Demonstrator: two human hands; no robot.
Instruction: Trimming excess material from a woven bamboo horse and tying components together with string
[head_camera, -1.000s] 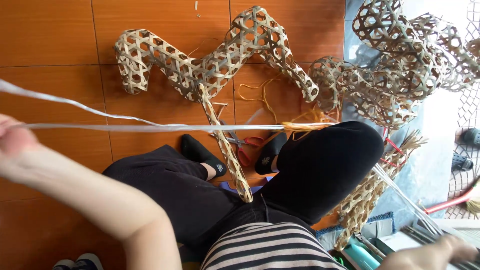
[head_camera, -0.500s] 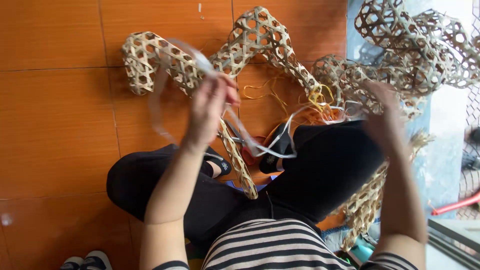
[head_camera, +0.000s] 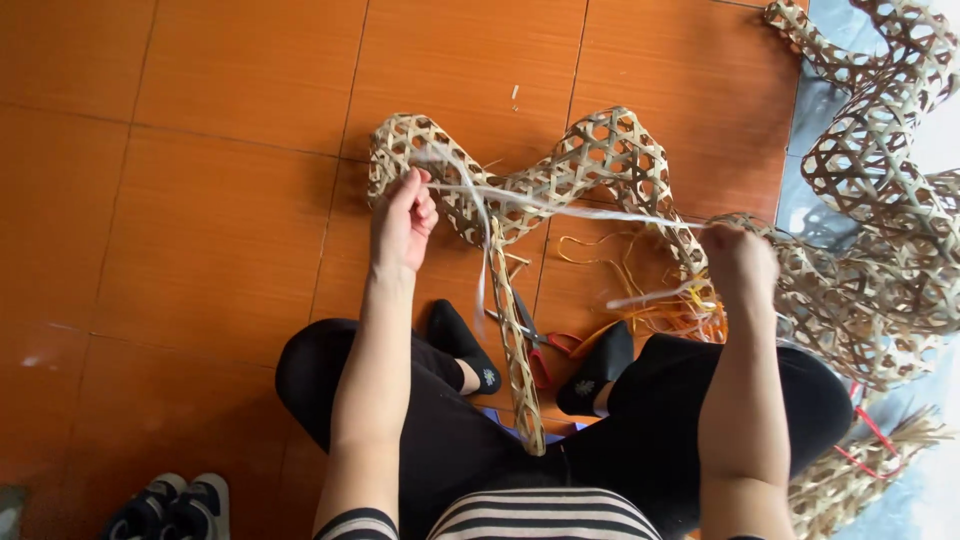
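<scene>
Head view: a seated person's two bare arms are seen from above, reaching out over an orange tiled floor (head_camera: 200, 200).
Left hand (head_camera: 402, 222): closed, with the fingers pinched on a pale flat strip (head_camera: 560, 207) beside the left end of a woven lattice piece (head_camera: 600, 165).
Right hand (head_camera: 740, 262): clenched around the other end of the same strip, near the right leg of the lattice piece.
Strip: stretched nearly straight between the two hands, across the front of the lattice piece; a loose length is seen hanging down from the left part of it.
Lattice piece: a wavy tube of open bamboo weave, laid on the tiles just ahead of the feet; a narrow woven stem (head_camera: 515, 350) runs from it down between the legs.
Feet: two black shoes (head_camera: 462, 343) are set on either side of the stem.
Scissors (head_camera: 535, 345): red-handled, lying on the floor between the shoes, partly hidden by the stem.
Loose strands (head_camera: 640, 300): yellow and orange, scattered on the tiles under the right hand.
Other lattice pieces (head_camera: 880, 200): piled at the right edge, touching one another.
Sneakers (head_camera: 170, 505): a dark pair, at the lower left, well apart from the work.
</scene>
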